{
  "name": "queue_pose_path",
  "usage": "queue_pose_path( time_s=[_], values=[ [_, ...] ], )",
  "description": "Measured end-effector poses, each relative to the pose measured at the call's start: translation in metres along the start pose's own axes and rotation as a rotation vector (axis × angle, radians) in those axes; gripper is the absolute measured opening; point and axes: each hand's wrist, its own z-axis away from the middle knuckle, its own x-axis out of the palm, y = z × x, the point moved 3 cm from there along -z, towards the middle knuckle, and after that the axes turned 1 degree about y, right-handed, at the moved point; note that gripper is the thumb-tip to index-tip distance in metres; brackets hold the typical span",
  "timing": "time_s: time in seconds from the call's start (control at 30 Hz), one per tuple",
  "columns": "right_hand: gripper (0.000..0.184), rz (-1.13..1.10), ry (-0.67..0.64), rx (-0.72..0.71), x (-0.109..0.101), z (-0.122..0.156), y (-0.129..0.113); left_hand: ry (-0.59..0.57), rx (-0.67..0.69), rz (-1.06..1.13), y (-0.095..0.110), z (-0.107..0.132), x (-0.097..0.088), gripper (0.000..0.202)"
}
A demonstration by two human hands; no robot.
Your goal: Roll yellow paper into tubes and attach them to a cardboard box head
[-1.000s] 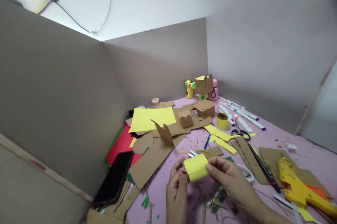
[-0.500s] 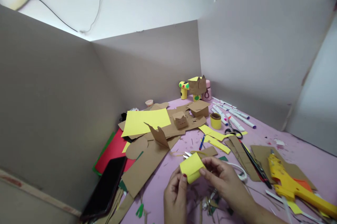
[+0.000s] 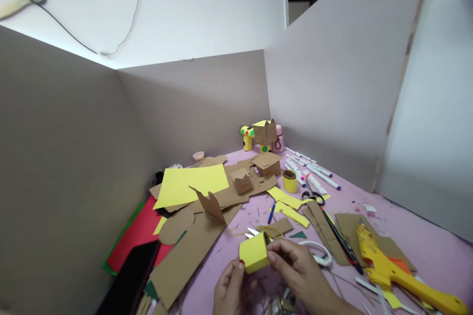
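Both hands hold a short cardboard tube wrapped in yellow paper point(image 3: 253, 253), its open brown end turned to the right. My left hand point(image 3: 229, 286) grips its lower left side, the thumb on the yellow paper. At the tube's right rim, my right hand point(image 3: 300, 266) pinches the edge between thumb and fingers. Just behind the tube lie white-handled scissors point(image 3: 320, 252), partly covered by it and my right hand. A second yellow-wrapped tube point(image 3: 290, 182) stands upright farther back on the pink table.
A yellow glue gun point(image 3: 391, 270) lies at right, beside a black-and-red pen-like tool point(image 3: 342, 241). Black-handled scissors point(image 3: 313, 198) and several markers point(image 3: 314, 172) lie behind. Cardboard pieces point(image 3: 195, 256), a yellow sheet point(image 3: 192, 184) and a black phone point(image 3: 129, 278) fill the left.
The tube has turned in my hands, so its open end now shows at the right. My view has tilted up and shifted to the right.
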Motion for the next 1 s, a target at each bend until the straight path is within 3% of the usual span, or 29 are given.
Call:
queue_pose_path(
  time_s=[0.1,0.4,0.6,0.7,0.8,1.0],
  values=[
    [0.03,-0.018,-0.012,-0.009,0.002,-0.001,0.003,0.017,0.04,-0.023,0.003,-0.002,-0.001,0.04],
    [0.035,-0.13,0.049,0.073,0.001,-0.006,0.01,0.06,0.494,-0.397,0.018,0.005,0.001,0.044],
    [0.034,-0.297,0.059,0.189,-0.001,-0.009,0.02,0.052,0.616,-0.443,0.028,0.019,0.008,0.036],
    [0.032,-0.312,0.084,0.235,-0.003,-0.007,0.023,0.061,0.611,-0.431,0.032,0.024,0.009,0.038],
    [0.029,-0.201,0.066,0.171,-0.003,-0.003,0.018,0.066,0.55,-0.371,0.033,0.024,0.01,0.035],
    [0.028,0.07,0.033,-0.014,0.0,0.006,0.006,-0.132,0.248,-0.156,0.014,0.01,0.011,0.03]
  ],
)
